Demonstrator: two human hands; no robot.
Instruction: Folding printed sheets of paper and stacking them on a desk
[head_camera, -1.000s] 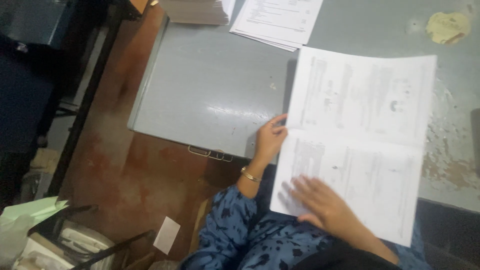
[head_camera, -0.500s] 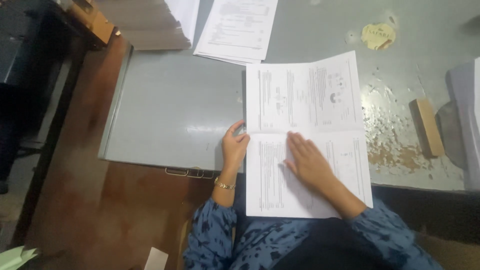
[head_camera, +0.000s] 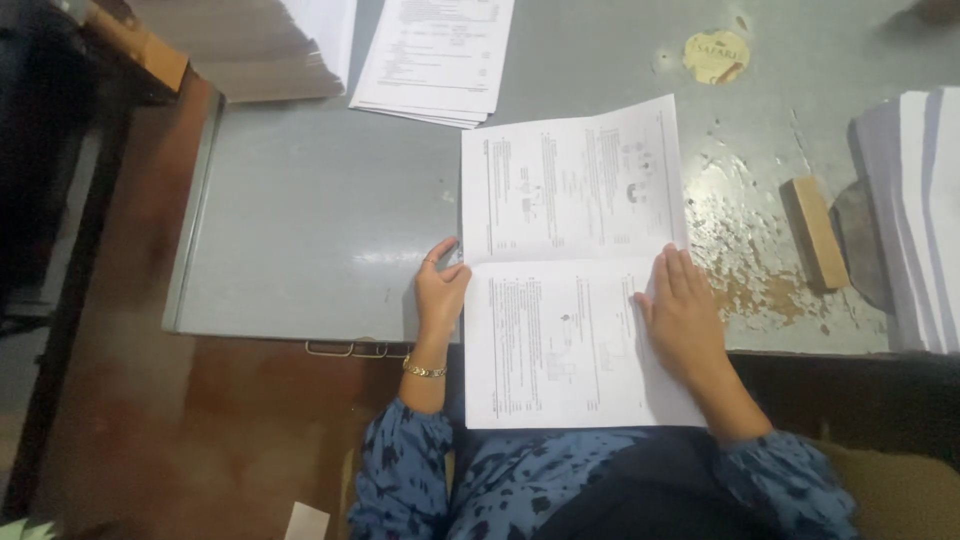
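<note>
Below us, the grey metal table (head_camera: 320, 250) filled most of the view, its paint chipped and stained towards the right. On it, straight before us, lay the large printed sheet (head_camera: 575, 270), creased across its middle, with the far half flat on the table and the near half reaching past the table's front edge towards our lap. Off to the right stood a tall stack of white paper (head_camera: 915, 215), and at the far left corner another thick pile of paper (head_camera: 250, 45) lay blurred. Just beside that pile rested a smaller set of printed pages (head_camera: 435, 55).

Our right hand (head_camera: 683, 315) lay palm down on the right part of the sheet's near half, fingers straight and close together, pressing the paper flat; it gripped nothing. Our left hand (head_camera: 440, 290) sat at the sheet's left edge, right by the crease, fingers loosely curled and touching the paper's margin. We could not tell whether it pinched the edge or only steadied it. A gold bracelet (head_camera: 424, 370) circled that wrist.

Between the sheet and the right-hand stack lay a small wooden block (head_camera: 813, 233) on the table, apart from both. Farther back sat a round yellowish sticker (head_camera: 716, 55), well away from either hand.
</note>
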